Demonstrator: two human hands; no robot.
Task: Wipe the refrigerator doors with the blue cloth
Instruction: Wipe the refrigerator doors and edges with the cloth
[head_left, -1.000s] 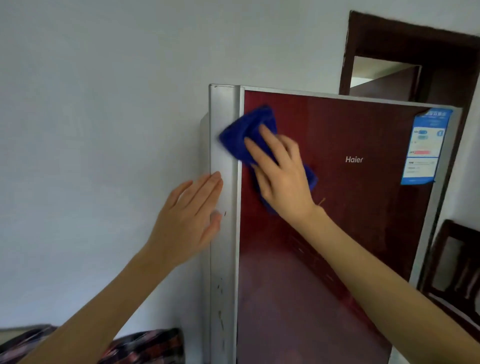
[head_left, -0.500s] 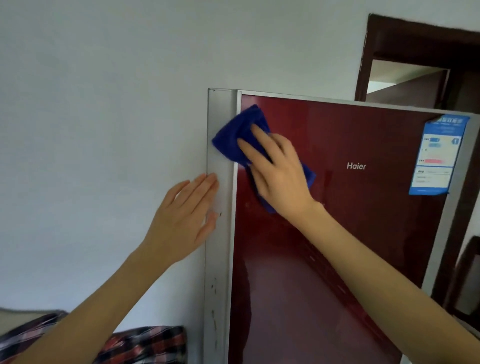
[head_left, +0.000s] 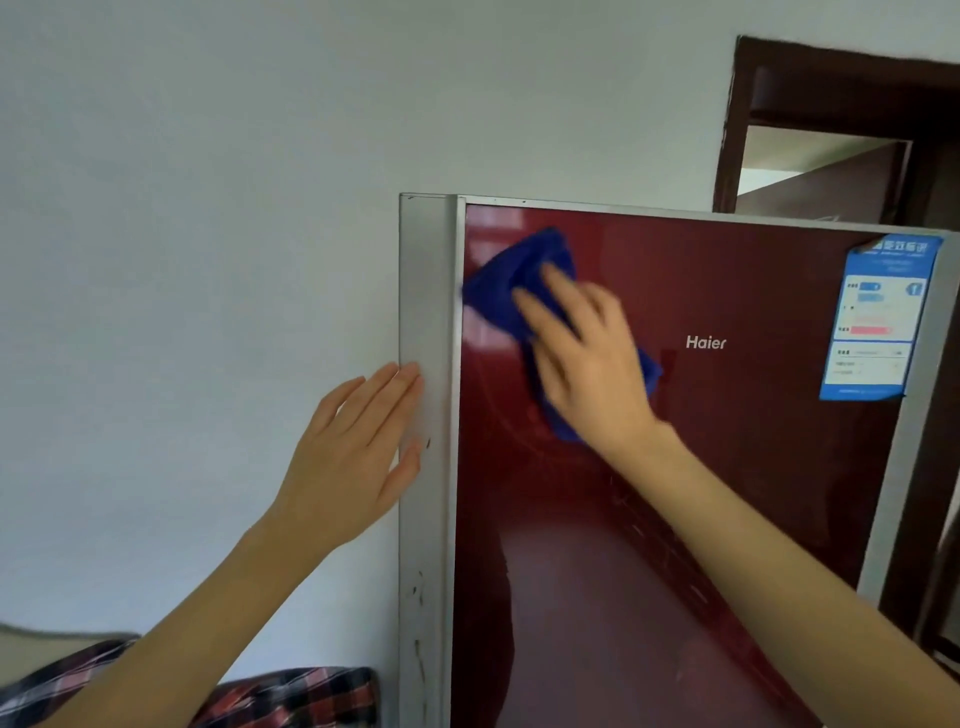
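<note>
Wiping stroke. My right hand (head_left: 587, 364), fingers flat, presses the blue cloth (head_left: 519, 280) on the refrigerator door (head_left: 727, 467) near its 10 o'clock corner. It has slid off the silver trim (head_left: 426, 291) toward 3 o'clock, so I judge the panel pass begun. My left hand (head_left: 353, 452), flat, braces the trim.

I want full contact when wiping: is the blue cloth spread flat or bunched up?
Bunched. The cloth shows thick folds under the right hand, which presses it with straight fingers on the red door.
</note>
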